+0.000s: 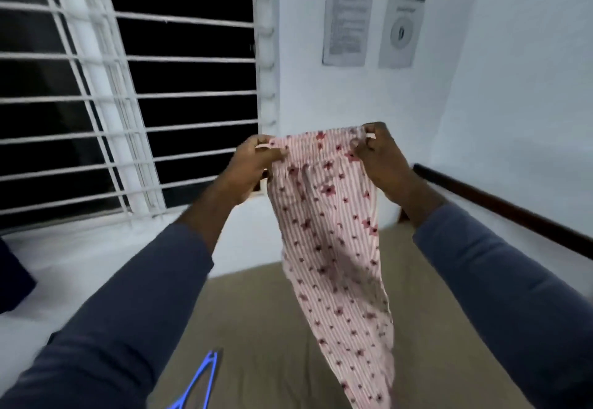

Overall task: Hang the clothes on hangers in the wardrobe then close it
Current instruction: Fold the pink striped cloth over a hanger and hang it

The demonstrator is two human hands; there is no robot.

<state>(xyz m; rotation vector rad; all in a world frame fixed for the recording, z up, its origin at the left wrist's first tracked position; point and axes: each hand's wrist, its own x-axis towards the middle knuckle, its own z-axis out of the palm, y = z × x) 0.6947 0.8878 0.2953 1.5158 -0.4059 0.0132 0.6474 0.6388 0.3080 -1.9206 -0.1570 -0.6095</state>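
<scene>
A pink striped garment with dark red stars [333, 248] hangs in the air in front of me, over the bed. My left hand [253, 168] pinches its top edge on the left. At the right corner of that edge, my right hand [382, 158] grips the cloth. The fabric falls down and narrows toward the bottom of the view. A blue hanger [199, 383] lies on the tan bed sheet [263, 312] at the lower left, partly cut off by the frame. No wardrobe is in view.
A barred window [128, 87] with darkness behind it fills the left. Two paper sheets [348, 20] are stuck on the white wall ahead. A dark wooden bed rail [500, 206] runs along the right wall. A dark object [12, 277] sits at the far left edge.
</scene>
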